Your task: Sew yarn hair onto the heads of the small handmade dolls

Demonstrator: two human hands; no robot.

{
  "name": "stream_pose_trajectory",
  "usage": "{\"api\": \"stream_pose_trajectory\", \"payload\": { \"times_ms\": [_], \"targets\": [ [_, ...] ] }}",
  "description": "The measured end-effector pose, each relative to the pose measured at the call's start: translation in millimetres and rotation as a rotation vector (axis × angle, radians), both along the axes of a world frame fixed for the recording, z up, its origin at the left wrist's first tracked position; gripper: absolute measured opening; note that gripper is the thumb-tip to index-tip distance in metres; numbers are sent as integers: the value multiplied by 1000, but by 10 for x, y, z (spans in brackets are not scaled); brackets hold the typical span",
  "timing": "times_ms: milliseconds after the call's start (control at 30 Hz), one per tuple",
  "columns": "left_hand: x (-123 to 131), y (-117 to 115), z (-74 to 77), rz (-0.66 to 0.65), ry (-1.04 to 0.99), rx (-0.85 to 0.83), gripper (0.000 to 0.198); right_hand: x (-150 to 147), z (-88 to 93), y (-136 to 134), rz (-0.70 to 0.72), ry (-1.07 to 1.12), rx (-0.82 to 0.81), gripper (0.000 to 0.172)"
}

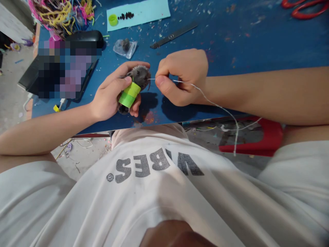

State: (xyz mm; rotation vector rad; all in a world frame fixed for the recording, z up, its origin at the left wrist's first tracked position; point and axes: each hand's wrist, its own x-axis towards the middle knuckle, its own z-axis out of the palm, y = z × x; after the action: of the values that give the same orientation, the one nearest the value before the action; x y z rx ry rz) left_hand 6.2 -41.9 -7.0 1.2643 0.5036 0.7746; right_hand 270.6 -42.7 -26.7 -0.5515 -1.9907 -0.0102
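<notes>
My left hand (113, 94) is closed around a small grey fuzzy piece (140, 74) with a green cylinder (129, 95) against it, held just above the blue table (231, 44). My right hand (183, 77) is closed in a pinch on a thin needle (152, 79) whose tip touches the grey piece. A white thread (221, 109) trails from that pinch over the table's front edge and hangs down past my right forearm.
At the back lie a light blue sheet (149, 10) with a small green cap (112, 20) and dark beads (125, 15), a clear bag (125, 48), a dark flat strip (174, 35), tangled coloured yarn (64, 13) and red scissors (303, 8). A red stool (267, 140) stands below.
</notes>
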Motion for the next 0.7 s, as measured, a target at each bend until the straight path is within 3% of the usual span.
{"api": "stream_pose_trajectory", "payload": {
  "times_ms": [167, 300, 500, 700],
  "targets": [
    [17, 10, -1, -16, -10, -8, 37, 66, -46, 52, 25, -112, -83, 47],
    [31, -3, 26, -20, -41, -18, 34, 95, -60, 40, -34, -141, -130, 55],
    [43, -42, 95, 26, 1, -28, 31, 9, 66, 8, 105, -25, 63, 28],
    [49, -52, 135, 23, 34, -56, 32, 32, 50, 26, 74, -60, 27, 28]
  ]
}}
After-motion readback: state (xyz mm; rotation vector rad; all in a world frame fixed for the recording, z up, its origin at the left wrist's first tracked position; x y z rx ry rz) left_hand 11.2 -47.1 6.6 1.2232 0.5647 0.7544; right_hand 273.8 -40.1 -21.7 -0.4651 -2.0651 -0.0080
